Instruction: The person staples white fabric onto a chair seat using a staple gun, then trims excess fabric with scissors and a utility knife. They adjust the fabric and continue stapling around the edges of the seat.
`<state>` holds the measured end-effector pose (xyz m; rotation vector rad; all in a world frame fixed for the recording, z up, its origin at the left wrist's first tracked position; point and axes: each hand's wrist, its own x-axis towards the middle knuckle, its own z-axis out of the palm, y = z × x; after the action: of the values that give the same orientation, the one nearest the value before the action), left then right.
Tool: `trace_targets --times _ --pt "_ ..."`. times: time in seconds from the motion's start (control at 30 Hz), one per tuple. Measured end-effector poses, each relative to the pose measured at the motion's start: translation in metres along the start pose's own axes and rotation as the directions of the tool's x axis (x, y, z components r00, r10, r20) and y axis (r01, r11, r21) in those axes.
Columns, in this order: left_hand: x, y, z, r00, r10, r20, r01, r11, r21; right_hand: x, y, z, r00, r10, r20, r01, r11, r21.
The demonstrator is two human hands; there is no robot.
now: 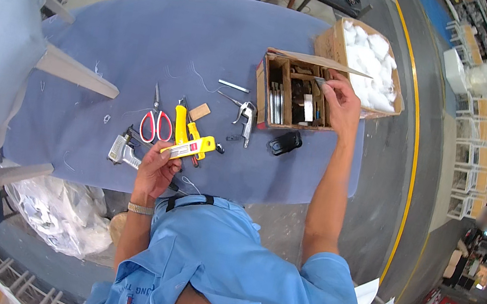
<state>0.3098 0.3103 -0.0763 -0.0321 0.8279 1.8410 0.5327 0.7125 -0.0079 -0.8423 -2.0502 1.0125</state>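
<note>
My left hand (pixel 157 170) is closed on a yellow utility knife (pixel 194 147) with a pale label, held above the near part of the padded blue table (pixel 142 25). Over the right side of a divided cardboard box (pixel 259 87), my right hand (pixel 343 102) pinches a small flat greyish piece (pixel 319 81). Its exact kind is too small to tell. Thin metal strips (pixel 275 102) stand in the box's left compartment. Just beyond the left hand lie red-and-white-handled scissors (pixel 156 128) and a yellow-handled tool (pixel 181 122).
An air blow gun (pixel 246 120), a metal rod (pixel 233 86), a black case (pixel 285 143), a wooden block (pixel 200 111) and a staple gun (pixel 124 150) lie on the table. A carton of white stuffing (pixel 371 64) stands far right. An upholstered chair (pixel 0 66) rests at left.
</note>
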Motion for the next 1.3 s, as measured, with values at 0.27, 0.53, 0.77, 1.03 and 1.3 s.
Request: trace_targets --times 0.27,0.53,0.77,1.03,1.3 --pt "0.002 0.025 0.02 0.982 0.079 0.174 -0.093 0.993 0.072 0.064 0.068 0.022 0.973 -0.101 0.207 0.215 0.72 -0.66" --pt "-0.001 0.004 0.011 0.995 0.099 0.024 -0.101 0.989 0.108 -0.01 0.028 0.06 0.983 0.186 0.001 -0.186 0.982 0.033" --pt "-0.003 0.001 0.045 0.991 0.039 0.125 -0.101 0.841 0.532 -0.136 -0.101 0.143 0.908 0.128 0.398 -0.359 0.726 0.586" --pt "-0.039 0.028 0.095 0.835 0.224 0.503 -0.496 -0.09 0.863 -0.145 -0.148 0.168 0.941 0.201 0.271 -0.326 0.752 0.573" --pt "-0.05 0.044 0.092 0.807 0.34 0.483 -0.511 -0.007 0.86 -0.157 -0.166 0.173 0.918 -0.028 0.396 -0.295 0.622 0.725"
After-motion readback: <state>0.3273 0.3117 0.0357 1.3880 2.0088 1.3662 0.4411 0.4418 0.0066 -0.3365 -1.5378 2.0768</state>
